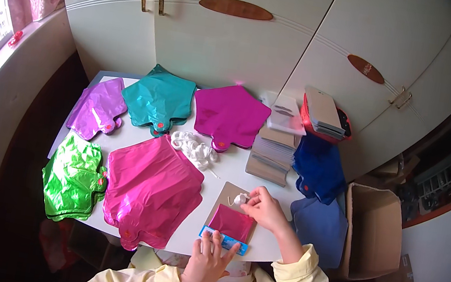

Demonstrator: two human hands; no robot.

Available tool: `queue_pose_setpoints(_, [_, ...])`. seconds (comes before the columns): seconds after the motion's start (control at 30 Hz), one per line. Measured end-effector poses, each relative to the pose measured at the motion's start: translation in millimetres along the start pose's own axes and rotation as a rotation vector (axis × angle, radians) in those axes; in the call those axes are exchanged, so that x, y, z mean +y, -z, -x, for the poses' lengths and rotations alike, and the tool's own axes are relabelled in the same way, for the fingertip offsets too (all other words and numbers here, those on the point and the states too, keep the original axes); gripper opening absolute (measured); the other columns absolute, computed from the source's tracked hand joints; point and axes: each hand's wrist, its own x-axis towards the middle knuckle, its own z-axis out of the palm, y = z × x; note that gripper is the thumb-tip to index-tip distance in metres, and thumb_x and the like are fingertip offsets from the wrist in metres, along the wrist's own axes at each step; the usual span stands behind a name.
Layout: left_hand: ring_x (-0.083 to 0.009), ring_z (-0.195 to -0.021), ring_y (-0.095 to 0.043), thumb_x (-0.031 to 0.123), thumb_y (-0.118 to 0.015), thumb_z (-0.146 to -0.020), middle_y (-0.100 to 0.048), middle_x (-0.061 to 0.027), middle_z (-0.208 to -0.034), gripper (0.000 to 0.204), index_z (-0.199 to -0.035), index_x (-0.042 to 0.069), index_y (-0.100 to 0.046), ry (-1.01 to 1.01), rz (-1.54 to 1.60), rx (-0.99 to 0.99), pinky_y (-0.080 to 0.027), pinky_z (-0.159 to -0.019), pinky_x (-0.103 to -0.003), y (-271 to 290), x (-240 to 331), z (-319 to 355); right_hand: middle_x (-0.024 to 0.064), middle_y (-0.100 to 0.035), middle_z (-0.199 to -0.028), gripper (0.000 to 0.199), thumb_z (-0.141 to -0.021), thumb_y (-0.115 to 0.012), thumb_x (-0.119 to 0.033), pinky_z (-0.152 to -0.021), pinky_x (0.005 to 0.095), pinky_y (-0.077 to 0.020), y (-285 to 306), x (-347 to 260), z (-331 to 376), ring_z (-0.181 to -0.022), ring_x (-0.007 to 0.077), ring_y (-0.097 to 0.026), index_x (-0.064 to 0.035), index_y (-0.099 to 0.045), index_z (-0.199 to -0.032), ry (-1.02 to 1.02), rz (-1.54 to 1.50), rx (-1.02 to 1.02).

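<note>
Near the table's front edge lies a grey-brown card (227,194) with a folded pink foil piece (232,223) on it. A blue printed strip (230,243) crosses the card's near end. My left hand (207,261) rests with fingers stretched and apart on that strip. Over the card's far end, my right hand (265,209) pinches a small bundle of white string (240,199), with a loose end trailing from it. To the left of the card a stack of large pink foil balloons (151,191) lies flat. Beyond it is a heap of white string bundles (194,150).
Flat foil balloons in green (73,176), lilac (98,106), teal (158,98), magenta (231,115) and dark blue (320,168) ring the table. Stacked cards (272,154) stand behind my right hand, near a red container (332,135). A cardboard box (374,232) is at right.
</note>
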Motion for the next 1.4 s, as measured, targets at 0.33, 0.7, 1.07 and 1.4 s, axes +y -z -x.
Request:
queue_pose_setpoints(0.33, [-0.047, -0.114, -0.048, 0.058, -0.076, -0.061, -0.045, -0.0294, -0.13, 0.097, -0.144, 0.026, -0.037, -0.002, -0.014, 0.013, -0.045, -0.084, -0.052, -1.5, -0.1, -0.2, 0.0098, -0.054, -0.1, 0.054, -0.071, -0.082, -0.027, -0.068, 0.0316, -0.0495, -5.5, -4.9, -6.4, -0.078, 0.0174, -0.057, -0.005, -0.048, -0.107, 0.174, 0.227, 0.015])
queue_pose_setpoints(0.7, [-0.0473, -0.113, -0.048, 0.057, -0.077, -0.06, -0.045, -0.0293, -0.13, 0.099, -0.145, 0.026, -0.036, 0.007, -0.012, 0.043, -0.045, -0.084, -0.053, -6.2, 1.0, 1.8, 0.0144, -0.051, -0.116, 0.066, -0.068, -0.08, -0.051, -0.083, 0.0417, -0.0496, -18.7, -14.8, -19.7, -0.099, 0.0333, -0.06, -0.0083, -0.052, -0.109, 0.182, 0.418, -0.143])
queue_pose_setpoints(1.07, [-0.047, -0.113, -0.048, 0.057, -0.077, -0.06, -0.045, -0.0293, -0.129, 0.097, -0.143, 0.026, -0.038, -0.001, -0.023, 0.058, -0.045, -0.083, -0.053, -7.8, 0.4, 1.6, 0.0138, -0.059, -0.094, 0.023, -0.076, -0.068, -0.012, -0.078, 0.0398, -0.0503, -22.8, -13.1, -16.2, -0.091, 0.0313, -0.062, -0.0047, -0.058, -0.095, 0.4, 0.36, -0.227])
queue_pose_setpoints(1.4, [-0.0475, -0.112, -0.048, 0.056, -0.077, -0.061, -0.045, -0.0295, -0.13, 0.096, -0.143, 0.026, -0.038, -0.003, -0.013, 0.043, -0.045, -0.083, -0.053, -6.2, 0.2, 1.4, 0.0122, -0.067, -0.101, 0.027, -0.088, -0.061, -0.017, -0.084, 0.0331, -0.0496, 8.1, -13.7, 1.3, -0.091, 0.0241, -0.065, -0.0042, -0.065, -0.111, 0.286, 0.117, -0.54])
